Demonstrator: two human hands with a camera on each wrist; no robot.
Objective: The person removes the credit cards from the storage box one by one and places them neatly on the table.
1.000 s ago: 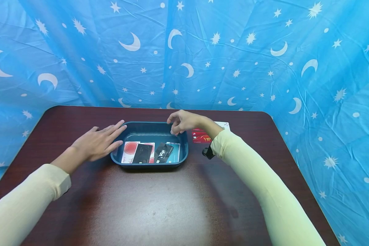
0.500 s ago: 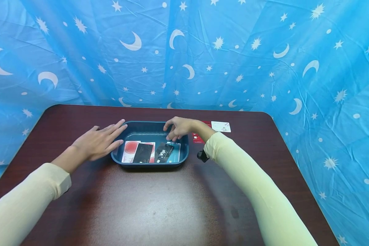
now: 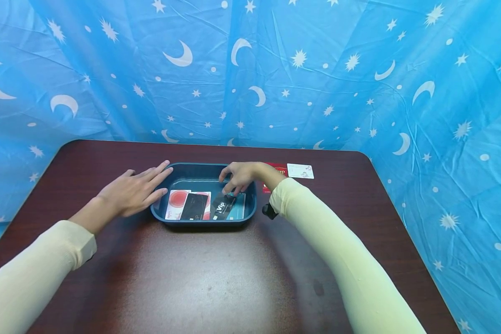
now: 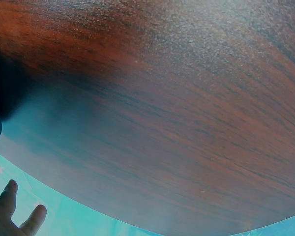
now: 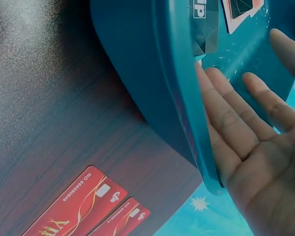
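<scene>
A dark blue rectangular tray (image 3: 204, 223) stands on the table with several cards lying at its near side. From left these are a white card with a red circle (image 3: 177, 200), a black card (image 3: 194, 206), a black VIP card (image 3: 221, 209) and a light blue card (image 3: 238, 209). My left hand (image 3: 129, 194) rests at the tray's left rim, fingers extended. Over the tray's right side, my right hand (image 3: 240, 175) reaches in with spread, slightly bent fingers. Its fingertips (image 5: 211, 73) are close by the black VIP card, and nothing is between fingers and thumb.
Outside the tray on the right lie red VIP cards (image 5: 73, 206), partly hidden by the right forearm in the head view, and a white card (image 3: 300, 171). A blue curtain (image 3: 250, 69) with moons and stars hangs behind the dark wooden table (image 3: 208, 278).
My right hand has moved left and lower into the tray, toward the black VIP card. More of the white card outside shows now. The left hand stays in place.
</scene>
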